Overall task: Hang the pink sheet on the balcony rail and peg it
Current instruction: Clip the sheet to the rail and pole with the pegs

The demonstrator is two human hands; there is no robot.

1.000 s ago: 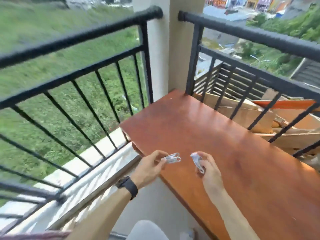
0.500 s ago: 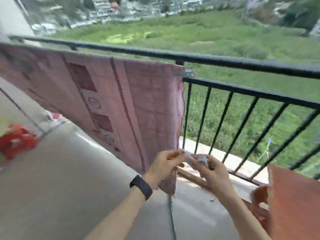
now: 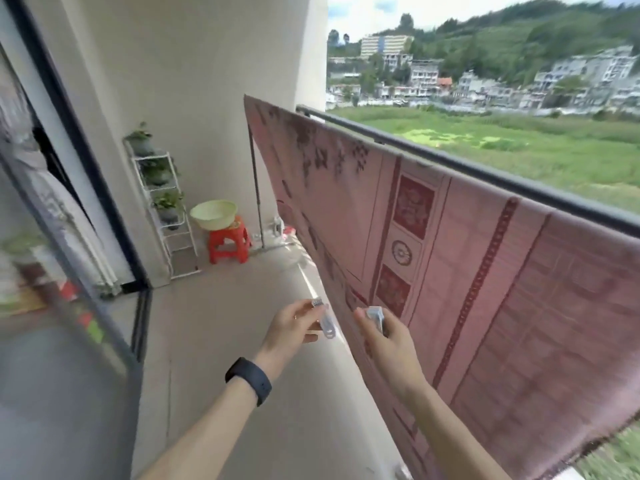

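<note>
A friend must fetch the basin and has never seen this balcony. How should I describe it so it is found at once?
Look to the far end of the balcony, past the pink sheet on the rail. Beside the white plant shelf stands a red stool. The basin sits on top of it: round, pale green, the only bowl there.

Home balcony: rail (image 3: 485, 171), plant shelf (image 3: 162, 202)

The pink sheet (image 3: 502, 289), cropped rightward, hides most of the rail (image 3: 519, 187).
</note>
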